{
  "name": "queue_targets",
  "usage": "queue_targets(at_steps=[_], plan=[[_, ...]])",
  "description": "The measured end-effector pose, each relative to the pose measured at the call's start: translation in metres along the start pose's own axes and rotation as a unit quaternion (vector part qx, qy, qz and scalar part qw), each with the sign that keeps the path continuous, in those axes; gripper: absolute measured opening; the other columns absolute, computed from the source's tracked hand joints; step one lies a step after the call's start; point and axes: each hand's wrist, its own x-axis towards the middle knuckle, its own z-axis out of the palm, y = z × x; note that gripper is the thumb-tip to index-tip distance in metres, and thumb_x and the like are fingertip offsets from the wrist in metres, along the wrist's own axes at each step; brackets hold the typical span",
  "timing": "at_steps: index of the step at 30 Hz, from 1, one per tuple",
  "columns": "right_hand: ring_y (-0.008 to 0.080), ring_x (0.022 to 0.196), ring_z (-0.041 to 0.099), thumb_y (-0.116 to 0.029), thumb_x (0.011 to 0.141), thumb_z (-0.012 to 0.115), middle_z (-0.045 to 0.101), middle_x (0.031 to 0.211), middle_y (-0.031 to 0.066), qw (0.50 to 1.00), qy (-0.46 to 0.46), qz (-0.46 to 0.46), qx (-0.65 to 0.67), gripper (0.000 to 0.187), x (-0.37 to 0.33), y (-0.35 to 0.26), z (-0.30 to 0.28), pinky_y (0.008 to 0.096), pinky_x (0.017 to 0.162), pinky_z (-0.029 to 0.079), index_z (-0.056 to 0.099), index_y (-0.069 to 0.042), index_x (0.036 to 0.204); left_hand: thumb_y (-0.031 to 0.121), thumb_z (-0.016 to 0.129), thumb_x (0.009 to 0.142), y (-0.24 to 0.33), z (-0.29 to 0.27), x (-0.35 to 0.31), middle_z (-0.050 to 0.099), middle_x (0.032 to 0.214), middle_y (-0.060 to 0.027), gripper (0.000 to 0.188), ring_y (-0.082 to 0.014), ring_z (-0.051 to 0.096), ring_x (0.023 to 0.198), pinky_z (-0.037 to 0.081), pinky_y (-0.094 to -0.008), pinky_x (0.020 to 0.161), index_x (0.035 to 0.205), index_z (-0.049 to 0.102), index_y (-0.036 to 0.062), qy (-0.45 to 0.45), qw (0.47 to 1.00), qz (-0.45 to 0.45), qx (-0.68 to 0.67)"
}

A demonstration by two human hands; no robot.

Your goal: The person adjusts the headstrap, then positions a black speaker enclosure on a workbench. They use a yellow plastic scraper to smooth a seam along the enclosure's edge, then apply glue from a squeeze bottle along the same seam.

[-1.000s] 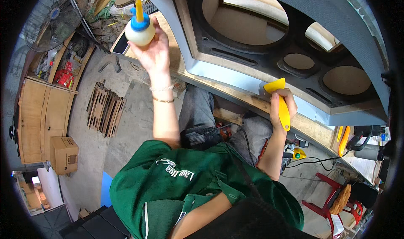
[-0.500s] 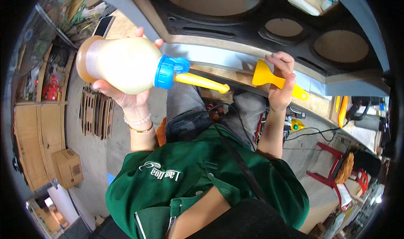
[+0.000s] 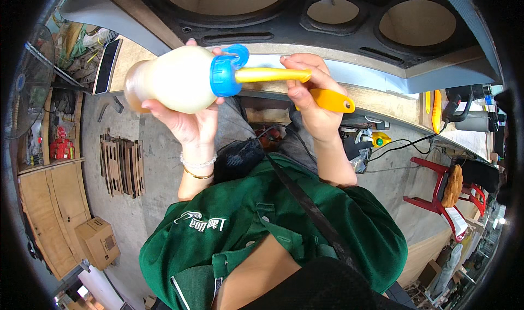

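Note:
A cream-filled squeeze bottle (image 3: pixel 174 80) lies on its side in my left hand (image 3: pixel 196 125), whose fingers wrap round its belly. Its blue cap (image 3: pixel 222 76) and yellow nozzle (image 3: pixel 267 75) point right. My right hand (image 3: pixel 317 123) is closed on a yellow plastic scraper (image 3: pixel 334 101); the handle end sticks out past the thumb, while the fingers hide most of the blade. The nozzle tip overlaps the right fingers, and I cannot tell whether they touch it.
Beyond my hands stands a black panel (image 3: pixel 376 50) with round cutouts, along a wooden bench edge (image 3: pixel 393 102). A phone (image 3: pixel 107 67) lies at the far left. Cut wooden strips (image 3: pixel 121 165), a cardboard box (image 3: pixel 98 241) and a red chair (image 3: pixel 431 170) are on the floor.
My right hand with the scraper has moved left to the nozzle tip. The bottle has shifted right and slightly up, now more level. The view has turned slightly.

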Motion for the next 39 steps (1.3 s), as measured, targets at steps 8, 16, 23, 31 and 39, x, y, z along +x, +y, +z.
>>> queue_targets(at_steps=[8,16,23,31,39], plan=[[0.0214,0.091,0.061,-0.02,0.092,0.051,0.064,0.096,0.0126,0.996,0.067,-0.053,0.02,0.027,-0.005,-0.008,0.013,0.0298,0.082,0.047,0.059,0.004,0.102,0.049,0.07,0.071,-0.037,-0.031,-0.026,0.031,0.138,-0.0112,0.085,-0.0307,0.03,0.128,0.054,-0.0438,0.083,0.136,0.027,0.0152,0.176,0.974,-0.13,-0.06],[0.0127,0.066,0.051,-0.037,0.097,0.035,0.055,0.076,0.0075,0.994,0.097,-0.045,0.032,0.041,0.003,-0.019,0.005,0.0242,0.067,0.044,0.053,-0.003,0.083,0.044,0.07,0.073,-0.049,-0.047,-0.036,0.035,0.137,-0.0103,0.08,-0.0312,0.034,0.127,0.044,-0.0515,0.095,0.136,0.029,0.016,0.078,0.965,-0.195,-0.155],[0.0017,0.044,0.031,-0.079,0.077,0.023,0.063,0.106,0.0163,0.985,0.003,0.13,0.113,0.096,0.009,-0.034,-0.017,0.0175,0.054,0.038,0.054,0.004,0.114,0.042,0.071,0.072,-0.042,-0.044,-0.026,0.033,0.139,-0.0103,0.081,-0.0342,0.032,0.128,0.041,-0.0501,0.098,0.137,0.029,0.016,0.046,0.983,-0.136,-0.114],[0.0152,0.09,0.061,-0.019,0.094,0.047,0.065,0.094,0.0109,0.99,0.131,0.048,0.006,0.025,0.004,-0.026,0.005,0.0269,0.08,0.047,0.058,0.002,0.102,0.037,0.074,0.069,-0.043,-0.042,-0.026,0.031,0.141,-0.0074,0.083,-0.0308,0.029,0.13,0.034,-0.053,0.102,0.137,0.03,0.016,0.072,0.991,-0.103,-0.046],[0.0154,0.069,0.063,-0.043,0.095,0.039,0.06,0.066,0.0073,0.962,0.143,0.15,0.176,0.048,0.018,-0.028,-0.01,0.0204,0.059,0.042,0.061,0.0,0.087,0.033,0.078,0.063,-0.041,-0.032,-0.026,0.018,0.147,-0.0059,0.099,-0.0297,0.024,0.133,0.036,-0.056,0.1,0.141,0.019,0.0172,-0.006,0.99,-0.057,0.128]])
